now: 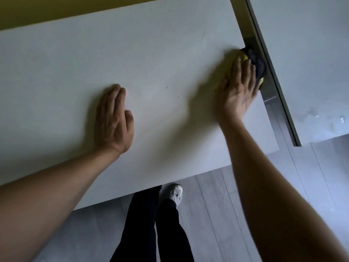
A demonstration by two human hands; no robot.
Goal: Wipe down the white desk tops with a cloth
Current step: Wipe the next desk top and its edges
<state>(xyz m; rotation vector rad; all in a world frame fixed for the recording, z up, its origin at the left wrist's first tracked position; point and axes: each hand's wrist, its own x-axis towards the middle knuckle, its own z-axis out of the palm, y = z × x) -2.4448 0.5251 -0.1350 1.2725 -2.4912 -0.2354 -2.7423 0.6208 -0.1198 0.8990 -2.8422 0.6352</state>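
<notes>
A white desk top [160, 69] fills most of the view. My left hand [114, 118] lies flat on it, fingers straight and together, palm down. My right hand [238, 87] presses with straight fingers on a crumpled dark blue and yellow cloth [254, 59] at the desk's right edge. Part of the cloth hangs over the gap beside the desk. A second white desk top [309, 59] stands to the right, across the narrow gap.
A grey metal rail [270, 72] runs in the gap between the two desks. Grey wood-look floor [217, 214] lies below the near edge. My dark trouser legs and a white shoe [174, 192] show under the desk. A yellow wall [56, 10] is behind.
</notes>
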